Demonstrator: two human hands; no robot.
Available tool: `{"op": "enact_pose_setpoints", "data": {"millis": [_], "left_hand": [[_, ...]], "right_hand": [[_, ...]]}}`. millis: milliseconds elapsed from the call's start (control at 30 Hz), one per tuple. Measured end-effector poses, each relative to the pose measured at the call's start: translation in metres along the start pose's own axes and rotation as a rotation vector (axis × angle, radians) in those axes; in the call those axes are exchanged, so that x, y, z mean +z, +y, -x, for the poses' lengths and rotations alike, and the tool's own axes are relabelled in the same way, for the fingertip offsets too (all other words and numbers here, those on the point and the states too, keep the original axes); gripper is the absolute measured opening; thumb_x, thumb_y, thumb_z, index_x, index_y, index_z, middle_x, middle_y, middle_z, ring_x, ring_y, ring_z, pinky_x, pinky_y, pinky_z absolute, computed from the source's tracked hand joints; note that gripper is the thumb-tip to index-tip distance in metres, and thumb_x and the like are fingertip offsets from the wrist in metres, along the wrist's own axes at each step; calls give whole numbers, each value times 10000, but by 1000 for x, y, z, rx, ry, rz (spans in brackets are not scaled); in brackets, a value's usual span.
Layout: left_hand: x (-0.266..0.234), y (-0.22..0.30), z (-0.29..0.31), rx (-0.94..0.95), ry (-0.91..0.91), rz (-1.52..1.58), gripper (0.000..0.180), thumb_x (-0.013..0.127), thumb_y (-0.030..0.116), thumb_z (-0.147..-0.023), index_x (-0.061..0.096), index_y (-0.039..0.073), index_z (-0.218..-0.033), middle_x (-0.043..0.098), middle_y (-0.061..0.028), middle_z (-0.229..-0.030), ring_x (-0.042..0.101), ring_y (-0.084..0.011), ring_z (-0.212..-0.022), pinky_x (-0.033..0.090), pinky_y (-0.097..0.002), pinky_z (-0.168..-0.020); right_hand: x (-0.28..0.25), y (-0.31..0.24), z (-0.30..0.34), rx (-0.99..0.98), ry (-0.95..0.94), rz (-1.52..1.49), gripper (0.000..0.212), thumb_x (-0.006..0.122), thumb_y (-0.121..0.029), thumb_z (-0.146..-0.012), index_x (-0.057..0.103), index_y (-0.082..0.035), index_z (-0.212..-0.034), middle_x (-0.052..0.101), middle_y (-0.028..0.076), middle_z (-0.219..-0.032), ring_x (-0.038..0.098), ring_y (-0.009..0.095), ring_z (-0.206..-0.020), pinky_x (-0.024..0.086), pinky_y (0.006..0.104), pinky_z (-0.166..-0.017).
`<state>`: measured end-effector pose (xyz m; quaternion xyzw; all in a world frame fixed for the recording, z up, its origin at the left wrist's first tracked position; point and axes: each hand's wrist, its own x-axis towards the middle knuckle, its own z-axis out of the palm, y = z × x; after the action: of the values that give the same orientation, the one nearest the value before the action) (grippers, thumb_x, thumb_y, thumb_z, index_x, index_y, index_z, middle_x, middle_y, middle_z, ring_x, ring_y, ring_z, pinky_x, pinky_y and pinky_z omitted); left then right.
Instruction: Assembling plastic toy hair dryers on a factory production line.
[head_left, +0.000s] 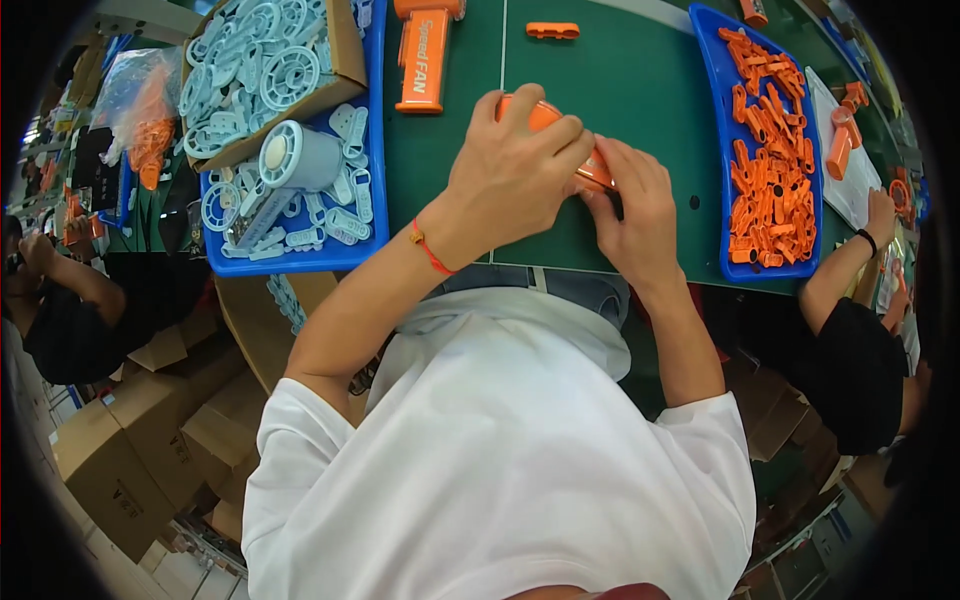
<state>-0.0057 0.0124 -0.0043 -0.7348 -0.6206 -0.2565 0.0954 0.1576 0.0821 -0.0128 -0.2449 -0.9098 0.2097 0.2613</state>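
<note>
Both my hands are closed around an orange handheld fan [597, 172] above the green table, and they hide most of its shape. My left hand [515, 175] wraps over it from above, with a red cord bracelet at the wrist. On the other side, my right hand [640, 215] pinches its lower right end between thumb and fingers. Another orange fan [423, 62] with a blocky handle lies beyond my left hand. A small long orange clip-like part [552, 31] lies farther off on the table.
At left, a blue tray [300, 264] holds pale blue plastic parts, a pale blue fan and a cardboard box [348, 45] of more parts. A blue tray [722, 262] of small orange parts stands at right. People sit on both sides; cartons [135, 450] stand lower left.
</note>
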Motion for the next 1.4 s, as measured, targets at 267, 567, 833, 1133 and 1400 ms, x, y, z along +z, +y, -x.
{"op": "enact_pose_setpoints", "data": {"millis": [267,567,833,1133,1400], "left_hand": [[-6,-1,0,9,-39,16,417,741,230,-621,614,99,-996,562,-4,-981,481,-284,-1008,405,-436,-838],[10,40,9,-675,146,1559,639,648,308,-837,322,-1,-1291,463,-107,-1123,479,-217,-1097,410,-356,-928],[-11,-25,-112,-842,102,915,316,586,264,-780,520,-30,-876,590,-103,-698,611,-191,-628,503,-317,-585],[43,-227,-222,-800,-646,-368,561,475,516,-755,610,120,-1129,624,-90,-1115,596,-229,-1045,518,-374,-713],[129,-145,-333,-726,-196,19,866,610,685,-662,468,-10,-1158,531,-185,-1182,525,-358,-1097,433,-441,-898]], "right_hand": [[-3,0,-2,-44,-11,38,490,680,-63,-684,548,-5,-1153,573,144,-1082,543,304,-983,401,393,-863],[-17,-29,-7,580,-30,-1085,574,619,-97,-814,384,4,-1327,441,170,-1276,509,244,-1092,396,300,-935],[-119,75,-16,430,-3,444,187,589,-58,-776,607,-23,-958,590,141,-980,572,292,-934,455,368,-813],[-100,83,1,243,-72,413,225,594,30,-704,562,-21,-921,538,137,-915,541,321,-847,438,388,-766],[-85,41,-24,404,123,-453,213,476,51,-821,567,19,-1011,585,113,-926,613,170,-736,492,277,-651]]}}
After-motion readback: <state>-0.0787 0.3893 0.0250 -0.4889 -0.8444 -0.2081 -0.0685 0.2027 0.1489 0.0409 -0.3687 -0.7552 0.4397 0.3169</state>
